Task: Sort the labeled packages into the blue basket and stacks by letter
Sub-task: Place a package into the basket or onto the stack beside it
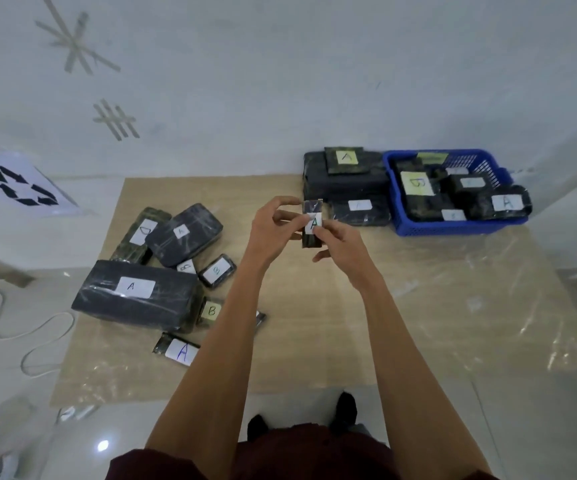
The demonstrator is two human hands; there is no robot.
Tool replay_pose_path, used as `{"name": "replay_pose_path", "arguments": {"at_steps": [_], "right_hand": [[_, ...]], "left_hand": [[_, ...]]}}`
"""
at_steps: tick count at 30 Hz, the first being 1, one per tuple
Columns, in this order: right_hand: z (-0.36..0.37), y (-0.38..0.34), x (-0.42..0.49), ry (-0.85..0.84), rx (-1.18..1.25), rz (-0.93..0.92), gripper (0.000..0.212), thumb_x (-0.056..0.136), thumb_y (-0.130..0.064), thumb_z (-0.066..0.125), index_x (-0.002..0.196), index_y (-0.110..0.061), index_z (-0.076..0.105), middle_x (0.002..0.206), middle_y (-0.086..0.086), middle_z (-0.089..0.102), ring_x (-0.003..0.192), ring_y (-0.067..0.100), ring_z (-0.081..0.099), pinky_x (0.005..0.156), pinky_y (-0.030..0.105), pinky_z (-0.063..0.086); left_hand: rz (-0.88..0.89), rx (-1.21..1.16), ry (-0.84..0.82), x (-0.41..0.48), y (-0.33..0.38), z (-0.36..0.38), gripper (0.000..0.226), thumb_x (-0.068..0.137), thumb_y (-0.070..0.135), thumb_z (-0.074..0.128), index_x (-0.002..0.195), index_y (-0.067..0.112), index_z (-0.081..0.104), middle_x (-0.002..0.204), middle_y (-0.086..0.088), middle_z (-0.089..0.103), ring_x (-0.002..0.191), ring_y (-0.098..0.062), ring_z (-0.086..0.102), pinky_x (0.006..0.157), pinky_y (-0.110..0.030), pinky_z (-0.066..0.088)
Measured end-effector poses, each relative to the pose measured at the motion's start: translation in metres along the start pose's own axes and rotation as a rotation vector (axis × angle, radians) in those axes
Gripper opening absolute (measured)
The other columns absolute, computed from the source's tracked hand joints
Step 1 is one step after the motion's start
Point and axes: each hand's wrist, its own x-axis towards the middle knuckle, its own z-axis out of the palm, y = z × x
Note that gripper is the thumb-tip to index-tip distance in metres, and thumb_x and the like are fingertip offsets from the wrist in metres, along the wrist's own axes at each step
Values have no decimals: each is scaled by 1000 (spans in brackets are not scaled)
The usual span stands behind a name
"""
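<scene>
Partly hidden under the big A package (134, 294) near the table's (314, 341) left edge is a B package (210, 310), with only its yellowish label end showing. A half-covered label (186, 266) peeks out between its neighbours, its letter hard to read. The left forearm covers most of a further small packet at that group's right side. Several white labels in the blue basket (453, 229) are too blurred to read, as is the one on the flat package (361, 211) just left of the basket.

The basket stands at the far right corner, filled with dark wrapped packages. Among them are a large-label B package (416, 183) and an A parcel (507, 202) lying over the right rim. Beside the basket, at the far edge, a small A-topped package (345, 160) lies on a large dark package (345, 183).

Above the table's middle, both hands hold a small upright A packet (312, 225). The left hand (273, 230) pinches its left side, and the right hand (340, 242) pinches it at the label.
</scene>
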Motion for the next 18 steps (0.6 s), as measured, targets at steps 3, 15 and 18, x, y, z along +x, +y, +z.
{"name": "replay_pose_path", "arguments": {"at_steps": [3,15,18], "right_hand": [[-17,-14,6,3,24,-68,26,99,-3,58,123,-6,64,105,15,72,85,22,71,60,31,59],[-62,-24,13,5,47,-146,36,94,1,63,128,-10,61,96,16,71,78,23,69,60,30,60],[-65,-25,15,8,40,-171,35,93,2,63,125,-11,62,95,15,71,76,21,68,58,29,59]], "left_hand": [[61,55,-15,11,14,16,40,90,13,75,128,21,64,95,-13,74,87,-23,74,74,-35,64],[117,55,72,24,34,57,23,85,0,76,108,4,75,92,-22,72,90,-38,71,82,-43,63],[126,47,83,24,38,61,22,84,0,77,106,4,75,90,-22,71,88,-37,71,81,-43,63]]}}
